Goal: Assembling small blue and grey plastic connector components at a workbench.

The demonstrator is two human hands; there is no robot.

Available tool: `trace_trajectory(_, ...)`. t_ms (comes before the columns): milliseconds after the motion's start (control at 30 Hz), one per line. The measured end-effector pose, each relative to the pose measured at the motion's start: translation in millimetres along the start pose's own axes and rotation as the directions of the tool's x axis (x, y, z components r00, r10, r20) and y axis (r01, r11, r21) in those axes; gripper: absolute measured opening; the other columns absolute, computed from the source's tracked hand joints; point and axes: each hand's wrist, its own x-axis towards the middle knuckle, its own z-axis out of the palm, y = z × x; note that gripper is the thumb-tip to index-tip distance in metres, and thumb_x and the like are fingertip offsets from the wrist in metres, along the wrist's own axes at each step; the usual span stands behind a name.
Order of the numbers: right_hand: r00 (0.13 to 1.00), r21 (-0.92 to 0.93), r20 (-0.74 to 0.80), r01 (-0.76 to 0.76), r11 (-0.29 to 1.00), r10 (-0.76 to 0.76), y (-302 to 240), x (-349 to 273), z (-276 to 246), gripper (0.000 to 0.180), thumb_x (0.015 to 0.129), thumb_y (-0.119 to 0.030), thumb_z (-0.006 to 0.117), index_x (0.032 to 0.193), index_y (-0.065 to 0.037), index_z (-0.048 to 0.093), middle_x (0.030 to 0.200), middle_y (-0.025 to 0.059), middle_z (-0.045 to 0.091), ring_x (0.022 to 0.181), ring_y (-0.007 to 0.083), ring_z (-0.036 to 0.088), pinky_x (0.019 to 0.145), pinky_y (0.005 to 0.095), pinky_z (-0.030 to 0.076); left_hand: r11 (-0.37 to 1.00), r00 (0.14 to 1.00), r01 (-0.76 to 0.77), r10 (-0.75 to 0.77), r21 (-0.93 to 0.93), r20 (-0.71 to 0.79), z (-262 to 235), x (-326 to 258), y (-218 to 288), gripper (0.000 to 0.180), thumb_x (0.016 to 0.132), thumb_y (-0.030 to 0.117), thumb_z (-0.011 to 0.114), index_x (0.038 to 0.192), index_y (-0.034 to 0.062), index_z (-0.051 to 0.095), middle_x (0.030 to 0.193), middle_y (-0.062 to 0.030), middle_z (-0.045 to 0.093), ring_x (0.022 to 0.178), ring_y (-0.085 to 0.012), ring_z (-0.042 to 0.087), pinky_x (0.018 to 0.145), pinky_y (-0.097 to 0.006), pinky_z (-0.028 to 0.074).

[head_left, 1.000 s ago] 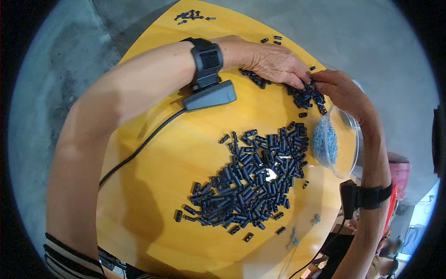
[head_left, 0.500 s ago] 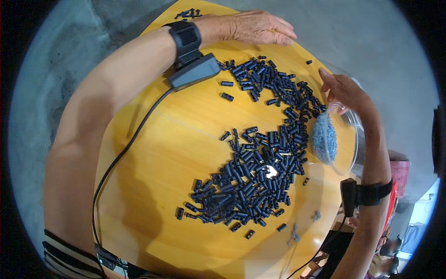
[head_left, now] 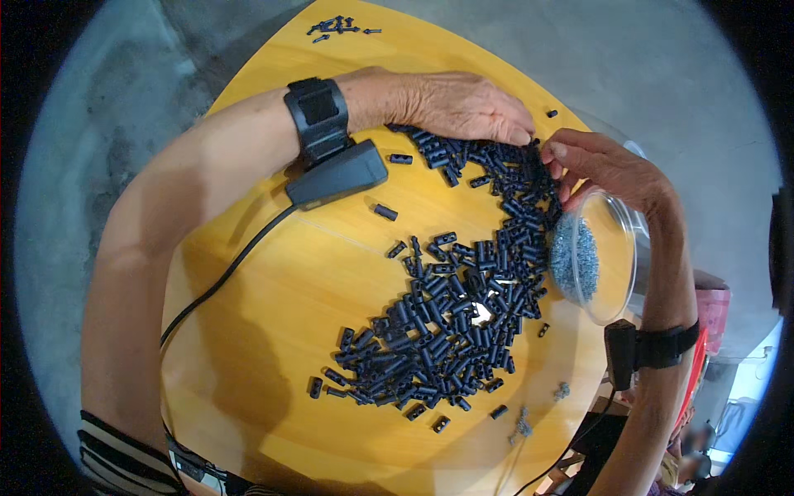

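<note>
A large heap of small black cylindrical parts with holes (head_left: 422, 331) lies on the yellow tabletop (head_left: 273, 273). My left hand (head_left: 463, 106) lies across the heap's far end, fingers stretched out and palm down, and hides some parts. My right hand (head_left: 608, 165) is at the heap's far right edge, its fingers bent but apart, with nothing visible in them. Just below the right hand, a clear plastic tub (head_left: 630, 281) leans on its side. Many tiny blue-grey pieces (head_left: 575, 256), too small to name, fill its bottom.
Several thin black parts (head_left: 339, 27) lie at the table's far corner. A single black piece (head_left: 552, 113) sits near the far right edge. Two small grey clusters (head_left: 523, 423) lie at the near right. A cable (head_left: 240, 256) runs from the box on my left wrist.
My left hand has come nearer, over the heap's far end, and the parts there are pushed closer together. My right hand has shifted left towards it. The tub has shifted slightly nearer.
</note>
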Motion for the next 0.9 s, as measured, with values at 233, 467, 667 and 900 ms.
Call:
trace_trajectory(233,0.994,-0.060,0.111,0.000,0.998,0.007,-19,3,6,0.034,0.092,-0.033,0.053,0.098,0.000,0.059,0.081,0.0068,0.059,0.071,0.0145,0.060,0.063,0.0265,0.053,0.986,0.997,0.069,-0.064,-0.154,0.038,4,-18,32,0.043,0.095,0.037,0.044,0.117,0.0023,0.055,0.112,-0.0150,0.059,0.106,-0.0308,0.054,0.092,-0.035,0.043)
trace_trajectory(467,0.810,-0.510,-0.488,0.038,0.859,-0.325,34,33,-12,0.026,0.090,-0.022,0.054,0.104,-0.001,0.060,0.095,0.0094,0.062,0.086,0.0164,0.059,0.075,0.0297,0.048,0.977,0.985,0.156,-0.166,-0.143,-0.055,-17,-24,19,0.047,0.094,0.043,0.045,0.122,0.0064,0.055,0.130,-0.0122,0.052,0.120,-0.0247,0.050,0.100,-0.033,0.039)
trace_trajectory(667,0.852,-0.452,-0.352,0.208,0.868,-0.387,35,41,-5,0.033,0.089,-0.026,0.056,0.110,-0.001,0.059,0.098,0.0115,0.063,0.094,0.0204,0.057,0.083,0.0310,0.046,0.991,0.988,0.133,-0.135,-0.029,-0.074,-6,-8,0,0.056,0.095,0.049,0.037,0.125,0.0041,0.051,0.125,-0.0161,0.054,0.116,-0.0296,0.051,0.098,-0.037,0.040)
trace_trajectory(900,0.991,-0.282,-0.006,0.126,0.951,-0.133,-8,18,10,0.023,0.092,-0.020,0.050,0.103,-0.002,0.058,0.082,0.0033,0.058,0.080,0.0121,0.055,0.076,0.0264,0.046,0.999,0.998,0.039,-0.038,0.016,-0.044,9,-16,14,0.048,0.095,0.044,0.039,0.124,0.0082,0.052,0.116,-0.0152,0.057,0.110,-0.0320,0.051,0.095,-0.040,0.040)
